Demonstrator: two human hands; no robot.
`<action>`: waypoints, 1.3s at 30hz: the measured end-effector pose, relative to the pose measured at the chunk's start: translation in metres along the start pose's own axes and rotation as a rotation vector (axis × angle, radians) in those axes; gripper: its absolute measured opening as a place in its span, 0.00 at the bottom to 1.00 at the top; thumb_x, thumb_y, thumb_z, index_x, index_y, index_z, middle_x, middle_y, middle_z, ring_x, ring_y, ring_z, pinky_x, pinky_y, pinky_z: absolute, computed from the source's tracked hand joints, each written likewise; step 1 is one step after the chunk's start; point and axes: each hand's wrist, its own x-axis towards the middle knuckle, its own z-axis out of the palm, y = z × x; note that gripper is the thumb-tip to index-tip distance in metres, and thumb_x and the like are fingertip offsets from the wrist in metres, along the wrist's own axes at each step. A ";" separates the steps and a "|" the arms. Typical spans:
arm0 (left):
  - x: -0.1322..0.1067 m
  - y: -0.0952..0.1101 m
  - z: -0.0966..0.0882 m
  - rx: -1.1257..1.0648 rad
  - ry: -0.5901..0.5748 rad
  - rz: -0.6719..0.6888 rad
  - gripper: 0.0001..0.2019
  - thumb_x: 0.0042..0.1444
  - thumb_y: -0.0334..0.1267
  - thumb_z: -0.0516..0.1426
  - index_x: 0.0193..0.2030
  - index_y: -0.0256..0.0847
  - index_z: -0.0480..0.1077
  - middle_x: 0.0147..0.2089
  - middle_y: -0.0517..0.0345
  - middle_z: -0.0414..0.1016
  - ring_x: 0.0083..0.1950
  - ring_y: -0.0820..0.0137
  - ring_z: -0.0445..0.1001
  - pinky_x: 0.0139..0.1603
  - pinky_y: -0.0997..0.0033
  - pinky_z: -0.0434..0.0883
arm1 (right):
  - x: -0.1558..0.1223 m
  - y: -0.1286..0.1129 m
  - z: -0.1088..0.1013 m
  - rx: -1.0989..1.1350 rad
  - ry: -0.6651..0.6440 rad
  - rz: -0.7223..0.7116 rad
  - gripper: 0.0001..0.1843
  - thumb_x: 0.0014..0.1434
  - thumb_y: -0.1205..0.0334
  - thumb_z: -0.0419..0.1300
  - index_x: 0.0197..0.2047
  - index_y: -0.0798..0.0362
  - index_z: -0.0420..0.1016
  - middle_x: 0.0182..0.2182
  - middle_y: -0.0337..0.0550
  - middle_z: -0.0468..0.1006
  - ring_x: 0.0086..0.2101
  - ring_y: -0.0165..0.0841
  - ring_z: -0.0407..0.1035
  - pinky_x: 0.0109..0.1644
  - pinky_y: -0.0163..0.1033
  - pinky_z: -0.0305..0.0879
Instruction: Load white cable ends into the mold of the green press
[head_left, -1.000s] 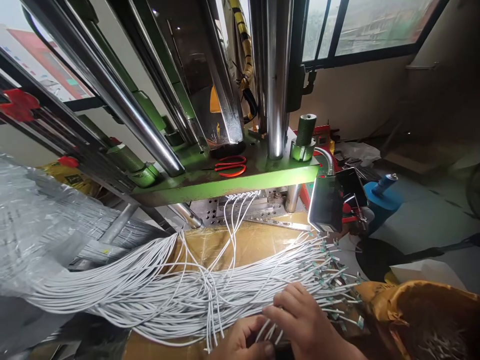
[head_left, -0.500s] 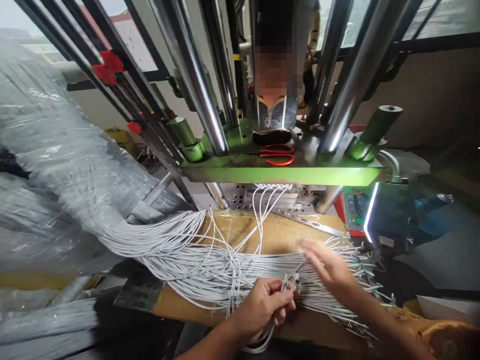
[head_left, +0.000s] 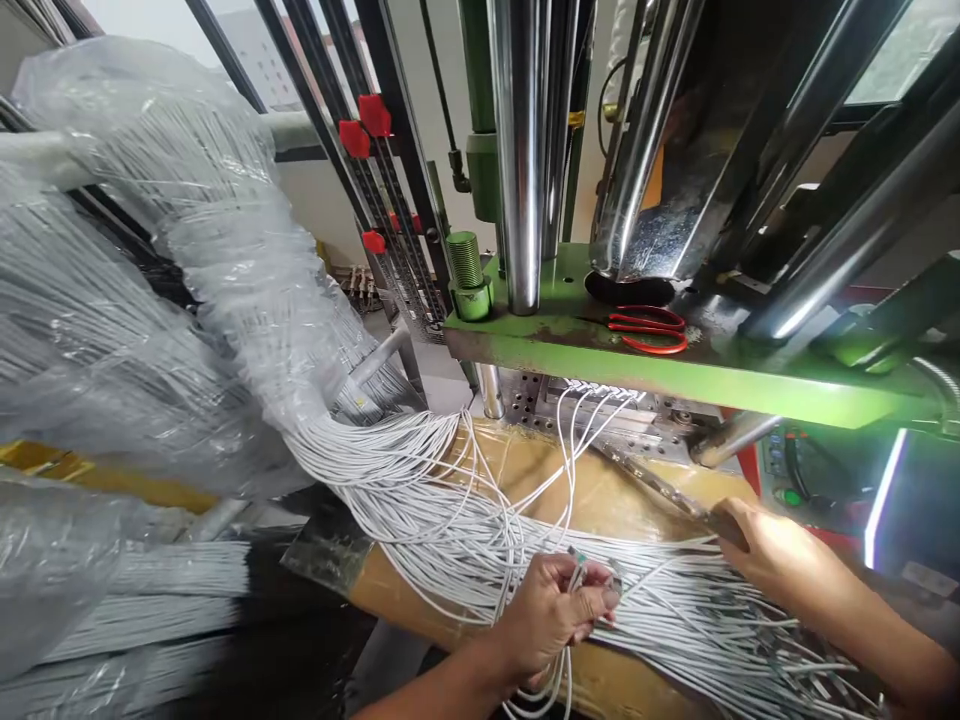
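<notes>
My left hand is closed around a few thin white cables, pinching their ends, where small clear and greenish pieces show between thumb and fingers. The cables' tails hang below the palm. At the right, my right hand has its fingers curled round the near end of a long, narrow metal bar. That bar slants from the machine's bed over the brown board. Under both hands spreads a thick bundle of white cables. Several other cables run up to a row of white ends in the metal mould.
Above the mould is a green press plate with red-handled scissors on top. Steel columns rise from it. Plastic-wrapped cable bundles hang at the left. A brown covered board lies beneath the cables. A bright light tube stands right.
The view has turned left. My right hand has moved from above the cables to the metal bar's end and closed on it. My left hand keeps its hold on the cables.
</notes>
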 end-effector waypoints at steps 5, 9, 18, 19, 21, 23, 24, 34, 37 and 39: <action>0.002 -0.001 0.007 0.173 0.029 0.153 0.14 0.44 0.42 0.67 0.29 0.35 0.69 0.28 0.61 0.71 0.18 0.80 0.62 0.17 0.79 0.58 | -0.031 -0.054 0.004 0.853 -0.404 0.179 0.17 0.59 0.44 0.53 0.39 0.50 0.68 0.16 0.30 0.63 0.14 0.26 0.55 0.18 0.34 0.51; -0.002 0.002 0.002 0.554 0.020 0.287 0.08 0.56 0.41 0.60 0.35 0.37 0.72 0.25 0.62 0.71 0.20 0.77 0.64 0.22 0.77 0.62 | -0.063 -0.088 0.035 1.204 -0.285 0.326 0.27 0.56 0.43 0.57 0.52 0.52 0.68 0.15 0.27 0.61 0.14 0.26 0.54 0.17 0.32 0.49; 0.001 -0.013 -0.018 1.018 -0.365 0.778 0.17 0.56 0.27 0.48 0.48 0.36 0.73 0.46 0.46 0.80 0.46 0.63 0.78 0.49 0.69 0.72 | -0.087 -0.109 0.077 1.090 0.034 0.218 0.35 0.60 0.44 0.55 0.67 0.50 0.61 0.58 0.45 0.73 0.59 0.46 0.63 0.63 0.48 0.61; 0.002 -0.014 -0.018 1.039 -0.373 0.774 0.17 0.56 0.27 0.48 0.48 0.36 0.73 0.46 0.46 0.80 0.47 0.63 0.78 0.50 0.68 0.71 | -0.087 -0.107 0.078 1.090 0.015 0.194 0.35 0.62 0.45 0.53 0.68 0.52 0.59 0.62 0.45 0.67 0.63 0.45 0.57 0.67 0.50 0.53; 0.002 -0.013 -0.016 1.093 -0.392 0.752 0.16 0.58 0.27 0.48 0.48 0.36 0.73 0.46 0.46 0.80 0.48 0.62 0.78 0.51 0.68 0.71 | -0.086 -0.104 0.080 1.097 -0.034 0.154 0.35 0.64 0.46 0.51 0.69 0.54 0.55 0.66 0.45 0.60 0.66 0.41 0.51 0.70 0.50 0.44; 0.002 -0.012 -0.013 1.134 -0.411 0.746 0.16 0.59 0.28 0.47 0.48 0.36 0.72 0.46 0.46 0.80 0.48 0.62 0.78 0.51 0.67 0.71 | -0.085 -0.101 0.083 1.103 -0.056 0.128 0.35 0.65 0.47 0.50 0.70 0.56 0.53 0.67 0.46 0.57 0.66 0.40 0.48 0.70 0.50 0.41; 0.002 -0.011 -0.012 1.150 -0.421 0.746 0.16 0.60 0.28 0.46 0.48 0.36 0.72 0.46 0.45 0.80 0.48 0.62 0.78 0.51 0.67 0.71 | -0.085 -0.100 0.085 1.105 -0.061 0.120 0.36 0.65 0.46 0.50 0.70 0.56 0.52 0.67 0.46 0.56 0.67 0.39 0.48 0.70 0.50 0.40; 0.002 -0.031 -0.010 1.196 -0.291 0.824 0.19 0.58 0.26 0.47 0.55 0.36 0.68 0.51 0.44 0.78 0.49 0.60 0.77 0.49 0.65 0.72 | -0.088 -0.104 0.099 1.103 0.037 0.138 0.34 0.65 0.47 0.49 0.70 0.52 0.53 0.66 0.44 0.60 0.66 0.40 0.50 0.70 0.50 0.41; 0.005 -0.030 -0.007 1.096 -0.225 0.775 0.17 0.59 0.27 0.49 0.51 0.36 0.72 0.46 0.45 0.80 0.46 0.62 0.78 0.47 0.66 0.72 | -0.086 -0.103 0.097 1.068 0.053 0.139 0.36 0.63 0.48 0.51 0.69 0.56 0.54 0.64 0.48 0.63 0.65 0.42 0.53 0.69 0.50 0.46; 0.005 -0.023 -0.003 1.026 -0.185 0.707 0.12 0.61 0.32 0.52 0.45 0.38 0.76 0.41 0.47 0.80 0.42 0.63 0.78 0.44 0.68 0.72 | -0.084 -0.104 0.092 1.048 0.025 0.178 0.38 0.60 0.47 0.55 0.69 0.57 0.56 0.60 0.50 0.70 0.62 0.44 0.59 0.66 0.48 0.55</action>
